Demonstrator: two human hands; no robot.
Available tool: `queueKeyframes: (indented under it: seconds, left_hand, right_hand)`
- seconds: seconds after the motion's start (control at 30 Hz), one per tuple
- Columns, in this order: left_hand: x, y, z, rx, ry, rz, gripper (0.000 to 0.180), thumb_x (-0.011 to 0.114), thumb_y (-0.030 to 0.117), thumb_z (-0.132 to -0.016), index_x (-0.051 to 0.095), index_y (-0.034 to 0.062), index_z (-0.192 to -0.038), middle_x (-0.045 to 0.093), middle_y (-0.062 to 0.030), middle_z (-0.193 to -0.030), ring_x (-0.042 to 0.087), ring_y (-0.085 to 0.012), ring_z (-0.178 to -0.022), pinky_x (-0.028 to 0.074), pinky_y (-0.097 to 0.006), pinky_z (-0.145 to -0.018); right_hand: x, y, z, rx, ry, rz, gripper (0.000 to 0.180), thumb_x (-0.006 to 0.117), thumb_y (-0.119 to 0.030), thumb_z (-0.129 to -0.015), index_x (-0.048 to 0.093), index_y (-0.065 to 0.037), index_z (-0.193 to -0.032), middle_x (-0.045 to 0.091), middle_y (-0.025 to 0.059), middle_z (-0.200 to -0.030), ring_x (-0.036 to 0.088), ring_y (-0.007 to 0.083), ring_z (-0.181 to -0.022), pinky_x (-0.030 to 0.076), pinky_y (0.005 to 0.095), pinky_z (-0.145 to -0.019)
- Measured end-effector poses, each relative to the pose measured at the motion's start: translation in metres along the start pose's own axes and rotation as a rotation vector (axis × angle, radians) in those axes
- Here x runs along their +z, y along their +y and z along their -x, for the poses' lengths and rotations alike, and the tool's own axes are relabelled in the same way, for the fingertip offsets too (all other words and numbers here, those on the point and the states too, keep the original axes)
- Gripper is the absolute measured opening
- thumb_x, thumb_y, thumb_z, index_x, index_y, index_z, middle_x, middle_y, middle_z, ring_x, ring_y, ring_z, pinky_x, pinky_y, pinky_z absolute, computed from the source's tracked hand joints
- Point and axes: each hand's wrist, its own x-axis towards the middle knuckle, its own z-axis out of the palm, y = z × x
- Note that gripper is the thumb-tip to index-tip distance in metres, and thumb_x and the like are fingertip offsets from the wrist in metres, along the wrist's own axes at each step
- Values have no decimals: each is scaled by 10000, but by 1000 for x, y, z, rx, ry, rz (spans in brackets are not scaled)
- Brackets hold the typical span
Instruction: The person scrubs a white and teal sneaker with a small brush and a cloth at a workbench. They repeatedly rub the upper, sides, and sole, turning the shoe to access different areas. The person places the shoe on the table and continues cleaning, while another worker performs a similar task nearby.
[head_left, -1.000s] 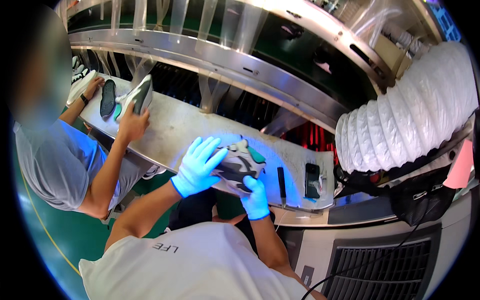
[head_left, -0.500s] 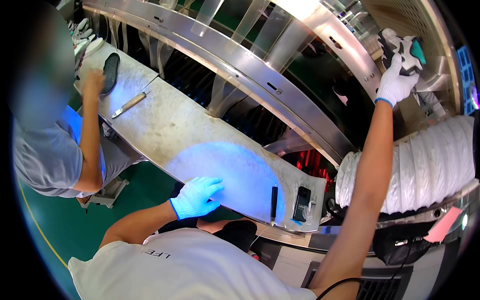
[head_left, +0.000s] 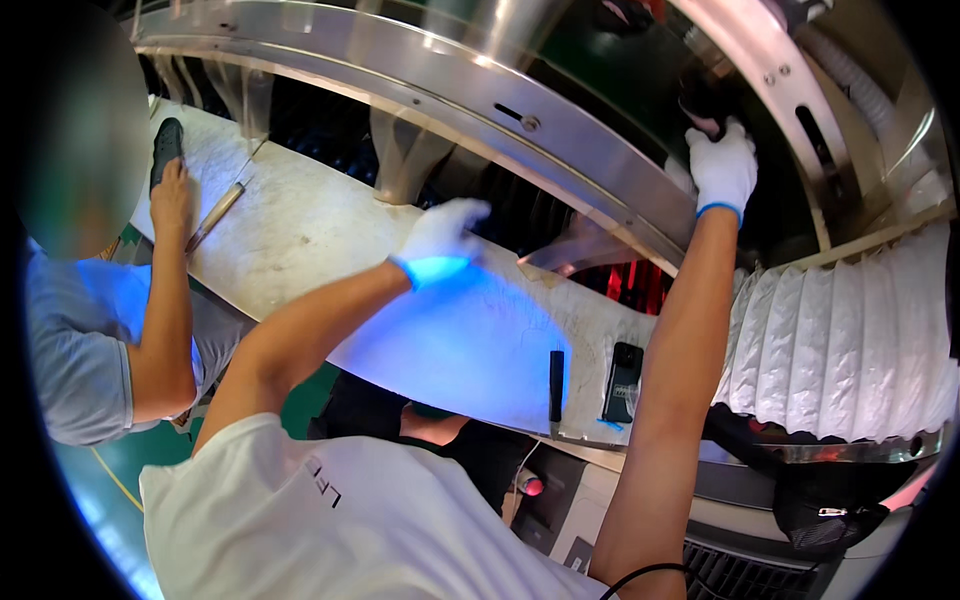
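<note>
My right hand, in a white glove with a blue cuff, reaches into the machine's opening. Its thumb and fingers are apart at the near end of a dark shoe piece with a pale pink edge; whether they grip it is hard to see in the shadow. Motion blurs my left hand, also in a white glove. It hovers over the far side of the worktable, by the clear plastic strips, and nothing shows in it.
A metal rail curves along the table's far side. A black bar and a phone lie near the right end. White ducting stands at right. At left, a co-worker's hand touches a dark sole beside a wooden-handled knife.
My right hand has left the white-and-black shoe at the upper right and moved left to the dark shoe piece. My left hand has moved from the table's near edge toward its far side.
</note>
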Motion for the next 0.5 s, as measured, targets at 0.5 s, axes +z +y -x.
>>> queueKeyframes:
  seconds: [0.5]
  left_hand:
    - [208,46,-141,473,243,-458,450,615,404,-1056,715,124,-1394,787,-136,-1319,733,-370,-1240,558,-509,-1070]
  right_hand:
    - [-27,-24,11,-17,-289,-338,433,815,-269,-902,794,-3,-1242,788,285,-1210,763,418,-1159,588,474,-1035]
